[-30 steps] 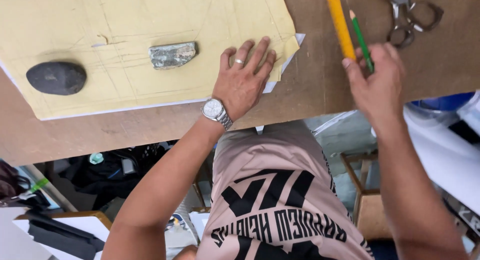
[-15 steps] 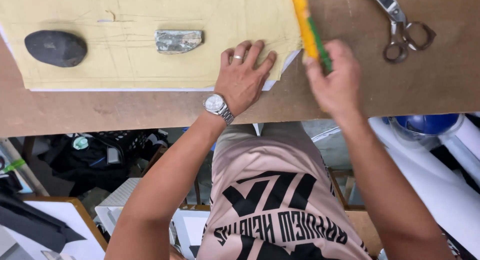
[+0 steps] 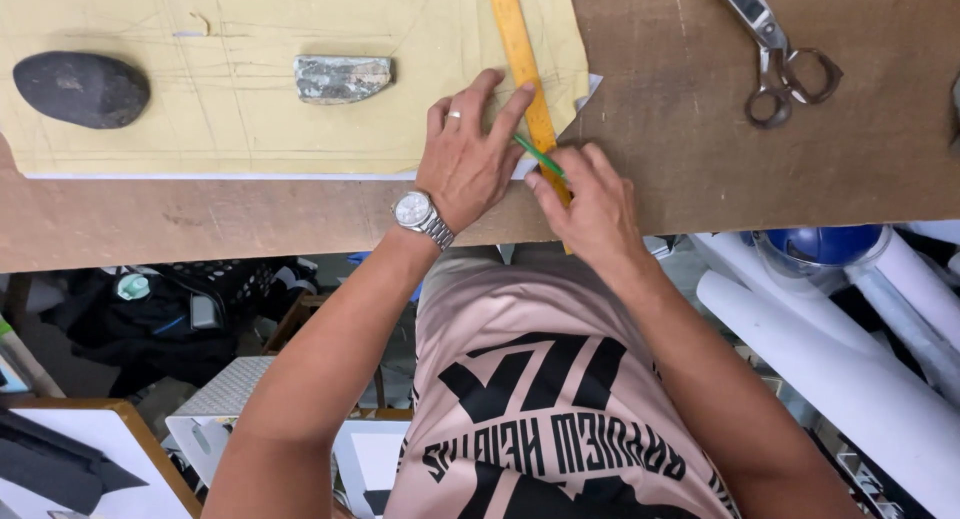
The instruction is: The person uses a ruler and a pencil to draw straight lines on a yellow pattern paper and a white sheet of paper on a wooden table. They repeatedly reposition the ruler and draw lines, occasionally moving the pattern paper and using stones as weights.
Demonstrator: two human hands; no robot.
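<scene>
While left hand (image 3: 468,159) presses flat on ruler (image 3: 522,54) running near-to-far, right hand (image 3: 590,194) pinches green pencil (image 3: 538,156) just right of it.

Pink short-sleeved shirt (image 3: 560,379) with black print; silver wristwatch (image 3: 415,211) on left wrist; ring (image 3: 454,114) on left hand.

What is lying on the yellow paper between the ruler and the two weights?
Nothing visible. The left hand pins the ruler near the yellow paper edge; the grey block and dark stone sit farther left, with bare paper between.
</scene>
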